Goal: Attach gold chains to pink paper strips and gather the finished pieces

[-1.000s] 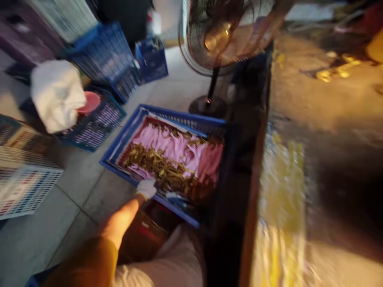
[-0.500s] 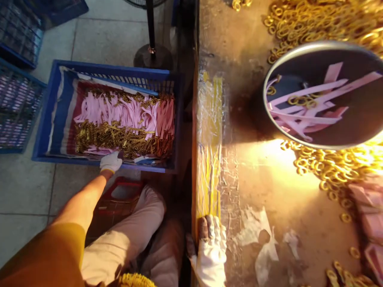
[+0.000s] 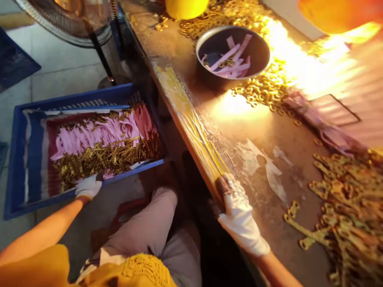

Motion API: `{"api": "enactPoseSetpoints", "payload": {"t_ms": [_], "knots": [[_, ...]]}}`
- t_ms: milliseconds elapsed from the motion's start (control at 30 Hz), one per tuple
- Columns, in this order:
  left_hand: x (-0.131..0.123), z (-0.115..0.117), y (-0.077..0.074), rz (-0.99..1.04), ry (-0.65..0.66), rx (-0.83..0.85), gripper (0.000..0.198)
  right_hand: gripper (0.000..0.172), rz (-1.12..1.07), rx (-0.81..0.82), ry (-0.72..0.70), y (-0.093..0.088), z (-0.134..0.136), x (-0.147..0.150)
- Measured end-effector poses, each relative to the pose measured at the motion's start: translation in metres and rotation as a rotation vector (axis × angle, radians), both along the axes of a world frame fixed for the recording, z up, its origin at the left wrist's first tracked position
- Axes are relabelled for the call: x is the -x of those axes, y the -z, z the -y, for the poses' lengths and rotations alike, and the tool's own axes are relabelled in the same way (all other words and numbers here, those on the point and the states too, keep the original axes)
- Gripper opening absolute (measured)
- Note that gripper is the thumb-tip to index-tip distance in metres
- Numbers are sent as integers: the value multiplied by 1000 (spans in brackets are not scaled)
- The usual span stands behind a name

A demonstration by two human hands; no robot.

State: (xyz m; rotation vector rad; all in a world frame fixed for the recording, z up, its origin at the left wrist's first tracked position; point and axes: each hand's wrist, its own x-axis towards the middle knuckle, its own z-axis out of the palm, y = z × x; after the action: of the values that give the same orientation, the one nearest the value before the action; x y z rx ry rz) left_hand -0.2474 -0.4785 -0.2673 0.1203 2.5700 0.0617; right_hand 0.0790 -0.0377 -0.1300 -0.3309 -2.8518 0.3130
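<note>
White gloves with dark fingertips cover both hands. On the near rim of a blue crate (image 3: 74, 105), my left hand (image 3: 89, 186) has its fingers closed around the edge. Inside that crate lie rows of pink straps (image 3: 98, 133) with brass-coloured metal ends (image 3: 92, 162). My right hand (image 3: 239, 211) rests on the taped table edge (image 3: 194, 129), fingers lying forward on top and thumb apart at the side; nothing is seen in it. Beyond it, a dark round pan (image 3: 215, 81) holds loose pink strips (image 3: 231, 59) and a few metal pieces.
A pile of metal clasps (image 3: 353, 215) covers the table's right side. Gold rings (image 3: 263, 85) lie around the pan, near a bundle of pink straps (image 3: 326, 123). A yellow container (image 3: 185, 8) stands at the back. Left of the table is a standing fan (image 3: 103, 56).
The view has turned and tilted up, showing the fan's head, the yellow container and more of the table. Both hands keep their places on the crate rim and table edge.
</note>
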Motion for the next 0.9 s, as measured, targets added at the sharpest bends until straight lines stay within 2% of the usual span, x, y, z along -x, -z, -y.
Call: {"api": "enactPoseSetpoints", "payload": {"t_ms": [200,367,600,667,767,900], "knots": [[9,5,11,6,186,73,61,60,24,-52,172,-3,11,1],[12,2,12,-5,245,138,63,64,107,-151,205,-3,13,5],[8,1,2,-24,255,94,64,80,160,-155,188,0,10,3],[8,1,1,-38,256,106,64,87,216,-146,157,-4,6,3],[7,1,3,-63,280,129,63,93,319,-127,7,-14,-7,6],[12,1,0,-123,309,152,56,85,313,-82,-141,-22,-25,11]]}}
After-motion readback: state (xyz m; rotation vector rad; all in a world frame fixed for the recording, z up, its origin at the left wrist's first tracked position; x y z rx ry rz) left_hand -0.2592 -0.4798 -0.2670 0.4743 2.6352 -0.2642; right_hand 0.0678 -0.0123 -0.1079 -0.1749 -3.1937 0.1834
